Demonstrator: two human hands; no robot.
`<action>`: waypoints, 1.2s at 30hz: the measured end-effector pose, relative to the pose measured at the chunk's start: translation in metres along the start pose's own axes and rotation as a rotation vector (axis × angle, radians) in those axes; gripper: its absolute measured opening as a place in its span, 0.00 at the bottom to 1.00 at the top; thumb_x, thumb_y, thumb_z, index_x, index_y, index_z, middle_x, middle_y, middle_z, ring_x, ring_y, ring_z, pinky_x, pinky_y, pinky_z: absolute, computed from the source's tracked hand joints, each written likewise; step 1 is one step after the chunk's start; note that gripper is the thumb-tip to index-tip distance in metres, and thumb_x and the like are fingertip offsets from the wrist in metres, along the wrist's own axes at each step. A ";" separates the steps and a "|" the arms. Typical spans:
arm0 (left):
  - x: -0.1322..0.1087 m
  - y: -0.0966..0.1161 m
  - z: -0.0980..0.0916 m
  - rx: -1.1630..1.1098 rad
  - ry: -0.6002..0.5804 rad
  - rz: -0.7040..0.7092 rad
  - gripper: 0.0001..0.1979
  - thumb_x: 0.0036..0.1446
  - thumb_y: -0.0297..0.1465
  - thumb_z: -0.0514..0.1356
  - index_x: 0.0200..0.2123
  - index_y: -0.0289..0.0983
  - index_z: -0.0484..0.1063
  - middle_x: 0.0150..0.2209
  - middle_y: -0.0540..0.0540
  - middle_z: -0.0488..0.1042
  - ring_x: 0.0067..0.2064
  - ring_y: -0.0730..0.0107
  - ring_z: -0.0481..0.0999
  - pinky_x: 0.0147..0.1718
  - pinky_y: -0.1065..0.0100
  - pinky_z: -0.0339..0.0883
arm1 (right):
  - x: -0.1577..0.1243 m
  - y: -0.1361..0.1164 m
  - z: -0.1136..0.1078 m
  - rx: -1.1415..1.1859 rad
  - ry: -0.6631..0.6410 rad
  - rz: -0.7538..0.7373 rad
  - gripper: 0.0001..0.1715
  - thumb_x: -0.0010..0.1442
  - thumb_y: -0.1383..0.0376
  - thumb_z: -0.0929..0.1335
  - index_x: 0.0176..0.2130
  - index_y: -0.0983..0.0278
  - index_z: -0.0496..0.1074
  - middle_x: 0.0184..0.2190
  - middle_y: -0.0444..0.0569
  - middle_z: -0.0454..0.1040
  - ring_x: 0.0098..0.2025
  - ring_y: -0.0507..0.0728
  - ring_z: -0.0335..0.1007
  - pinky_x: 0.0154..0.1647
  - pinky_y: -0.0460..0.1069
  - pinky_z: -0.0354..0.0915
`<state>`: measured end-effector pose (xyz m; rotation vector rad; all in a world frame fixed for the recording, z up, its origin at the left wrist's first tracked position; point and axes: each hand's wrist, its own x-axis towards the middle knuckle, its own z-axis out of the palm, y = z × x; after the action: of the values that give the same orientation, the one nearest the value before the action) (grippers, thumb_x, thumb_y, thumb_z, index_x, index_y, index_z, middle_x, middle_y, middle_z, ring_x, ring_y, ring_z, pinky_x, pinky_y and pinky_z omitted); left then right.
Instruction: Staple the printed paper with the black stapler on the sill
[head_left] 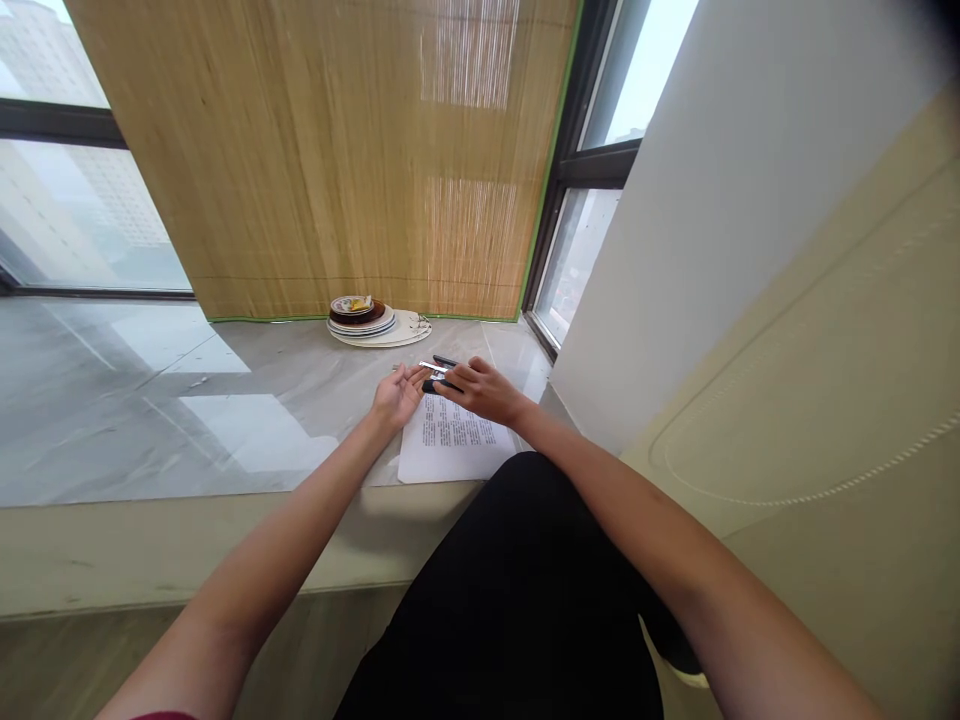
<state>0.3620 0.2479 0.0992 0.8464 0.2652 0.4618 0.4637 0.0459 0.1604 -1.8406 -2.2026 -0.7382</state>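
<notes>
My right hand (pixel 484 388) is wrapped around a black stapler (pixel 433 386), which is opened up, with its metal magazine (pixel 433 367) showing between the black parts. Palm up, my left hand (pixel 401 396) lies just left of the stapler, its fingers reaching to the stapler's front end. Whether a small thing rests on those fingers is too small to tell. Beneath both hands, a printed sheet of paper (pixel 450 460) lies on the marble sill, its upper part covered by the stapler and my right hand.
A stack of plates (pixel 364 328) stands at the back of the grey marble sill (pixel 225 440), against a bamboo blind (pixel 315 160). To the right rises a white wall (pixel 645 260) beside a window. My black-clad knee (pixel 525 560) is at the sill's front edge.
</notes>
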 end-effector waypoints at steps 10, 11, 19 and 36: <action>-0.001 -0.001 0.005 -0.091 0.080 0.011 0.19 0.64 0.18 0.52 0.55 0.28 0.74 0.53 0.31 0.81 0.61 0.57 0.79 0.65 0.57 0.72 | -0.003 0.005 0.006 0.008 0.145 0.346 0.23 0.73 0.71 0.61 0.62 0.59 0.72 0.52 0.60 0.74 0.56 0.68 0.64 0.57 0.62 0.59; -0.002 -0.001 0.006 -0.104 0.093 0.007 0.22 0.61 0.17 0.52 0.57 0.28 0.72 0.54 0.30 0.80 0.62 0.57 0.79 0.65 0.57 0.73 | -0.003 0.008 0.010 0.035 0.195 0.457 0.23 0.72 0.70 0.62 0.63 0.61 0.71 0.52 0.61 0.74 0.56 0.69 0.64 0.58 0.63 0.60; -0.011 0.005 0.012 -0.093 0.064 0.096 0.26 0.55 0.12 0.52 0.57 0.27 0.71 0.56 0.29 0.78 0.63 0.57 0.78 0.67 0.59 0.69 | -0.009 0.023 0.056 0.540 0.084 0.897 0.21 0.68 0.64 0.70 0.59 0.64 0.72 0.51 0.55 0.76 0.55 0.62 0.70 0.60 0.56 0.64; -0.033 0.005 0.022 0.181 -0.356 0.222 0.25 0.55 0.31 0.75 0.54 0.42 0.70 0.66 0.40 0.70 0.54 0.58 0.83 0.60 0.56 0.73 | 0.005 -0.003 0.011 0.302 0.217 0.399 0.21 0.75 0.65 0.63 0.63 0.59 0.70 0.62 0.58 0.74 0.63 0.64 0.67 0.64 0.61 0.61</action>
<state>0.3411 0.2203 0.1184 1.1239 -0.1186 0.4892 0.4620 0.0549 0.1528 -1.8574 -1.6370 -0.4695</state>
